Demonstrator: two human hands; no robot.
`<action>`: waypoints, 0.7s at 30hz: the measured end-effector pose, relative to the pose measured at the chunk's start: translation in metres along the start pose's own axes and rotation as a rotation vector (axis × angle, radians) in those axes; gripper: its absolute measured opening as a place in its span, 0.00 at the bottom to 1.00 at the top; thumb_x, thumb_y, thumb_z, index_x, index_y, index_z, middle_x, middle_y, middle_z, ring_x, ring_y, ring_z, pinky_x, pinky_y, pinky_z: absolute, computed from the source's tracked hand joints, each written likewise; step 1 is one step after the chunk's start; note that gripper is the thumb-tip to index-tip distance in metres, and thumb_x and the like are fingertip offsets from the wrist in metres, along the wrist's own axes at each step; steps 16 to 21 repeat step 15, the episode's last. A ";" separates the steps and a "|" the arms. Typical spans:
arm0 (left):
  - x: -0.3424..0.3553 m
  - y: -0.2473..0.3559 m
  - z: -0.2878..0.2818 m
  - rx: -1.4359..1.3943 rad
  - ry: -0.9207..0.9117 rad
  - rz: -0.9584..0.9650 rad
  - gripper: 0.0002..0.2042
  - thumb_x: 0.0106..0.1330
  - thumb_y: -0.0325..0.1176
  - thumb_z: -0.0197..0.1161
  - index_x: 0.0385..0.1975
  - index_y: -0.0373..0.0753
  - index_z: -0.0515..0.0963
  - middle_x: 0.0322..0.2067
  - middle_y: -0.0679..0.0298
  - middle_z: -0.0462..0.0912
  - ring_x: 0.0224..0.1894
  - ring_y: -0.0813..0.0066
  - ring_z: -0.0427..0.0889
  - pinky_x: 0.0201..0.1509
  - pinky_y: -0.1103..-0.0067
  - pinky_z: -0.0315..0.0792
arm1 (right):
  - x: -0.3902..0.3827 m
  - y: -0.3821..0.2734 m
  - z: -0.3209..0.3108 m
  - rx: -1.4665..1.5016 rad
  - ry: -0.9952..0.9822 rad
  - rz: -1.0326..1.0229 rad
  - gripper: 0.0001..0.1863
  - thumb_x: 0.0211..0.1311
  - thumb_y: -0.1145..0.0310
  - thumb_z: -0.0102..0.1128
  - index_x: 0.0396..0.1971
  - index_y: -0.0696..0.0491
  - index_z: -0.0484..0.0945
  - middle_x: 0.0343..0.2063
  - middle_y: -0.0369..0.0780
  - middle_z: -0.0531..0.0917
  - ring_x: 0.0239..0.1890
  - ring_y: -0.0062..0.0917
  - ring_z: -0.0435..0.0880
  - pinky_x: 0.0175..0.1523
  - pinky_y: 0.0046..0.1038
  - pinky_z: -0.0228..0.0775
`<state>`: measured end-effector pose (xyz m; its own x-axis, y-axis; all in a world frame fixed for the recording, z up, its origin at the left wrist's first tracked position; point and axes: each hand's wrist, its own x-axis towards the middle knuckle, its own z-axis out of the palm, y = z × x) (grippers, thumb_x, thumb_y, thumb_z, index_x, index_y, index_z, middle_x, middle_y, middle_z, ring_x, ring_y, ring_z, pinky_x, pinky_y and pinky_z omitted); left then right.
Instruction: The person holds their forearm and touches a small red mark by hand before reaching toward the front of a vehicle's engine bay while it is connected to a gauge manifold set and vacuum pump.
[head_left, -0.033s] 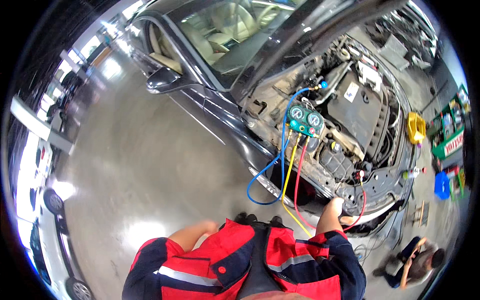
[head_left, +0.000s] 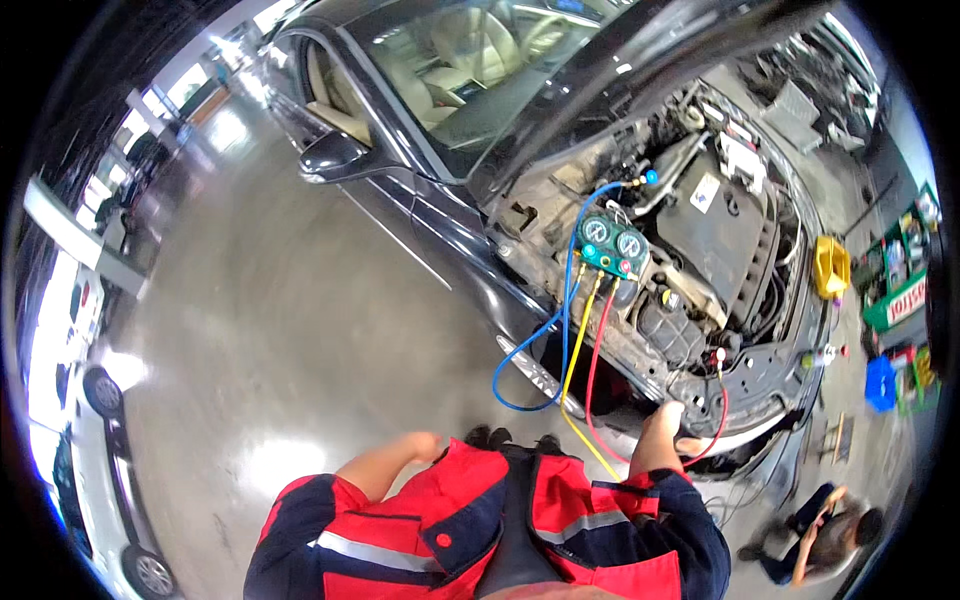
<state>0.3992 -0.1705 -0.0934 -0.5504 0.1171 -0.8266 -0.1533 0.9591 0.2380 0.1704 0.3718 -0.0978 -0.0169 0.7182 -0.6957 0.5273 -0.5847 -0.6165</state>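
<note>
My right hand [head_left: 668, 418] reaches to the front corner of a dark car [head_left: 455, 235] beside the headlight area; its fingers are mostly hidden. My left hand [head_left: 424, 446] hangs low in front of my jacket, apart from the car, its fingers too small to read. A manifold gauge set [head_left: 606, 262] with two round dials sits over the near side of the engine bay. Its blue hose [head_left: 497, 385] loops down and back up to a blue coupler [head_left: 651, 177]. The yellow hose [head_left: 571, 372] drops toward me. Past my right hand, the red hose [head_left: 592, 378] curves up to a red-topped coupler [head_left: 719, 356].
The raised hood [head_left: 600, 80] hangs over the engine bay. Beyond the car's front stand a yellow container [head_left: 831, 267], a green rack [head_left: 895, 300] and a blue bin [head_left: 881, 384]. A person [head_left: 825, 535] crouches at lower right. A white car [head_left: 105, 480] stands at far left.
The whole view has shifted slightly. Both hands, the gauge set and the hoses keep nearly the same places.
</note>
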 end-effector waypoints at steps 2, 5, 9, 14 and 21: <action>-0.012 0.055 -0.048 -0.226 0.238 -0.040 0.23 0.66 0.48 0.52 0.53 0.38 0.74 0.54 0.48 0.78 0.56 0.49 0.76 0.59 0.61 0.70 | -0.015 -0.011 0.006 -0.310 0.168 -0.232 0.29 0.58 0.45 0.55 0.38 0.61 0.80 0.41 0.52 0.84 0.41 0.45 0.86 0.43 0.45 0.79; -0.030 0.094 -0.061 -0.430 0.415 0.016 0.22 0.67 0.47 0.51 0.52 0.38 0.74 0.52 0.48 0.78 0.55 0.48 0.76 0.59 0.61 0.70 | -0.081 -0.059 0.017 -0.385 -0.001 -1.059 0.31 0.56 0.56 0.65 0.47 0.71 0.74 0.45 0.63 0.79 0.52 0.53 0.78 0.60 0.45 0.67; -0.034 0.091 0.000 -0.268 0.333 0.053 0.21 0.66 0.46 0.51 0.51 0.38 0.75 0.52 0.48 0.78 0.54 0.48 0.77 0.57 0.61 0.71 | -0.233 -0.192 0.040 0.095 -0.623 -1.559 0.28 0.70 0.65 0.53 0.62 0.68 0.61 0.63 0.57 0.66 0.64 0.43 0.68 0.68 0.38 0.58; -0.071 0.109 0.078 -0.210 -0.017 0.027 0.23 0.66 0.49 0.49 0.55 0.43 0.74 0.52 0.50 0.80 0.55 0.51 0.78 0.59 0.61 0.70 | -0.443 -0.357 -0.070 0.450 -0.263 -2.542 0.25 0.70 0.67 0.54 0.64 0.58 0.65 0.62 0.46 0.71 0.64 0.38 0.69 0.67 0.35 0.60; -0.081 0.081 0.135 -0.240 -0.043 -0.069 0.24 0.66 0.51 0.49 0.56 0.43 0.74 0.52 0.50 0.79 0.56 0.51 0.77 0.60 0.61 0.69 | -0.464 -0.339 -0.056 0.506 -0.376 -2.515 0.25 0.70 0.67 0.54 0.64 0.58 0.65 0.62 0.46 0.71 0.64 0.38 0.69 0.67 0.35 0.60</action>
